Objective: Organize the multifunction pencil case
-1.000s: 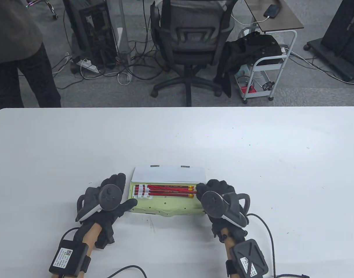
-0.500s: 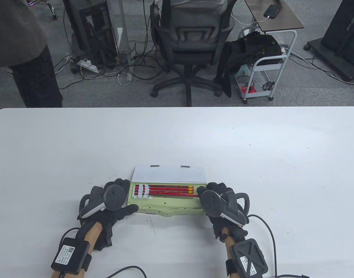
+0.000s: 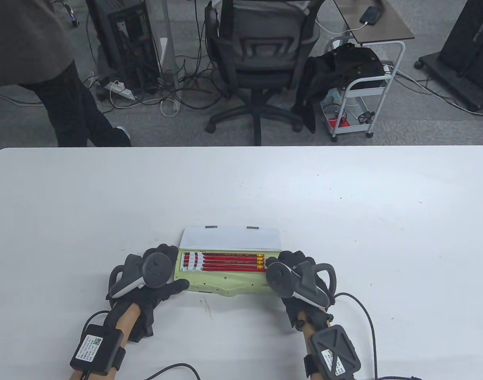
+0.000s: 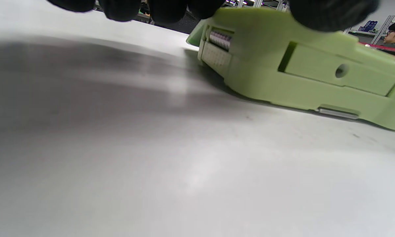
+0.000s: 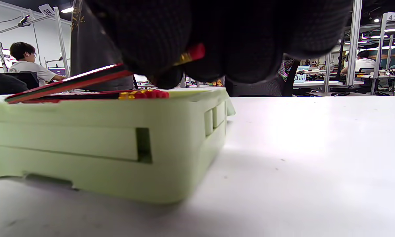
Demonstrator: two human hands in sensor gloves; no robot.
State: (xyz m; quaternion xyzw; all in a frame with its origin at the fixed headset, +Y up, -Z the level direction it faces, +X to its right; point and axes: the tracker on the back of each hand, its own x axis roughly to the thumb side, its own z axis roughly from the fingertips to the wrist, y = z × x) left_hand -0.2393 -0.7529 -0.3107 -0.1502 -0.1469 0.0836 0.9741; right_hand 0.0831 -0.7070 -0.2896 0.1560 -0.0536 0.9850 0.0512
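A light green pencil case lies open near the table's front, its white-lined lid folded back. Several red pencils lie side by side in its tray, erasers to the right. My left hand holds the case's left end, its thumb on the case's top and its fingers over the far corner. My right hand is at the right end and pinches the eraser end of the frontmost red pencil, which tilts up above the case.
The white table stretches wide on all sides of the case. Cables trail from both wrists along the front edge. Behind the table stand an office chair and a white cart; a person's legs pass at back left.
My right hand edged left and swung its pencil from lying slantwise over the others to parallel at the front of the row. My left hand closed in on the case's left end.
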